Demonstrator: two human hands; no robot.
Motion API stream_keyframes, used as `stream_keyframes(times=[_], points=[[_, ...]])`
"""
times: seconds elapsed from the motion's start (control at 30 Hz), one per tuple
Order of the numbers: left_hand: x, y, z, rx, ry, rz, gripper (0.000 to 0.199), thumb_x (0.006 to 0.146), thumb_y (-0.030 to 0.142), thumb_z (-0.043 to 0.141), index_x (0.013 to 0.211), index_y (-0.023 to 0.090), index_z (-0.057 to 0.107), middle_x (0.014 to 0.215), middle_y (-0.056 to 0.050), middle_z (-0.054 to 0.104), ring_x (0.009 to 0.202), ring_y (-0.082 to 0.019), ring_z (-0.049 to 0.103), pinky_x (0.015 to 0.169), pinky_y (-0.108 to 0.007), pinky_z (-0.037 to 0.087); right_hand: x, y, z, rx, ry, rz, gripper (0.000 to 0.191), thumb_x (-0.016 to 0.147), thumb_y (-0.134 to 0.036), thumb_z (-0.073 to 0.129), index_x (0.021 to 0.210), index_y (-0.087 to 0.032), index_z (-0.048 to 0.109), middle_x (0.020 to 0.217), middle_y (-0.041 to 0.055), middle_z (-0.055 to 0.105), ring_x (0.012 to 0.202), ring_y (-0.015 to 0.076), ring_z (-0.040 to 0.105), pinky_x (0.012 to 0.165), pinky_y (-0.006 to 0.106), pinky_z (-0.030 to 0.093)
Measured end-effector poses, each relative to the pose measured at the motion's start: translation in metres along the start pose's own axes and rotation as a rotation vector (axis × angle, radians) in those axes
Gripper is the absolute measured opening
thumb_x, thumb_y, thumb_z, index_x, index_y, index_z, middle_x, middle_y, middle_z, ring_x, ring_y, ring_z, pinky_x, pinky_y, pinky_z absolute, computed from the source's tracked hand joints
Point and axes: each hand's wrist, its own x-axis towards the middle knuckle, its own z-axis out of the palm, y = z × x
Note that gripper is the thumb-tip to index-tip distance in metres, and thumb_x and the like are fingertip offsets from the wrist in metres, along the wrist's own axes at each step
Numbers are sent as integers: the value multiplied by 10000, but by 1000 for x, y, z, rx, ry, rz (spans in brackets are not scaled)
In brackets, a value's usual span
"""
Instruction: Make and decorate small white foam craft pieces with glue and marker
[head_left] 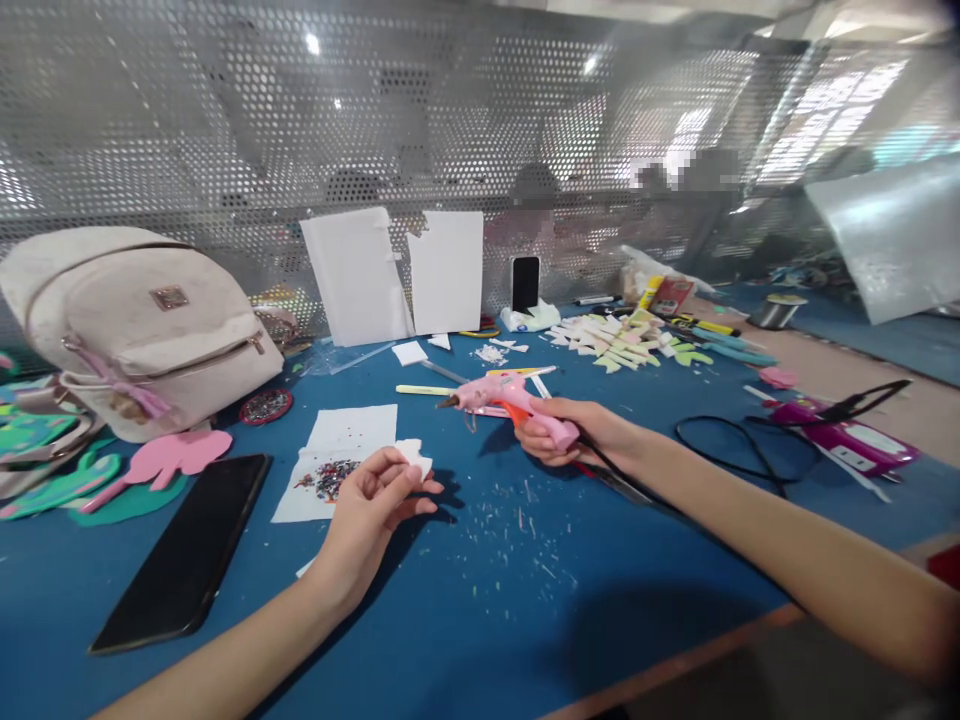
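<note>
My left hand [379, 500] pinches a small white cut piece [414, 455], perhaps foam or paper, above the blue table [480, 640]. In my right hand [555, 435] is a pink hot glue gun [495, 392], its nozzle pointing left toward the white piece but apart from it. The orange trigger shows by my fingers, and a black cord trails back along the forearm. Below and left of my left hand lies a white sheet [352, 428] with a heap of small multicoloured beads or sequins [330, 480].
A white backpack [172, 310] and a black tablet [184, 550] occupy the left. Cut foam strips [611, 335] are heaped at back right. A phone [525, 283] and white boards [448, 270] lean against the perforated metal screen [450, 120]. At right, a magenta device [847, 435] lies with looped cable.
</note>
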Motion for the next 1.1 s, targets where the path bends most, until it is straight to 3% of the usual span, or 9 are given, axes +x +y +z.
stream_keyframes(times=[0.17, 0.5, 1.1], points=[[-1, -1, 1, -18, -69, 1, 220, 967, 295, 643, 1125, 143, 624, 1061, -56, 657, 872, -181, 668, 755, -356, 582, 0, 16, 2, 61, -44, 73, 423, 919, -497, 574, 697, -154, 465, 633, -21, 391, 492, 74, 234, 391, 173, 193], [-3, -2, 7, -59, -165, 28, 205, 969, 296, 640, 1103, 141, 626, 1009, -42, 658, 805, -160, 661, 712, -326, 579, -4, 26, 5, 106, -88, 137, 446, 924, -492, 583, 665, -142, 491, 626, -14, 399, 501, 77, 253, 392, 169, 209], [-5, -2, 8, -27, -207, 67, 197, 970, 296, 640, 1089, 139, 628, 989, -37, 658, 786, -153, 658, 701, -319, 576, -4, 30, 4, 125, -124, 127, 443, 960, -463, 536, 672, -128, 499, 633, -5, 410, 508, 74, 261, 400, 173, 223]])
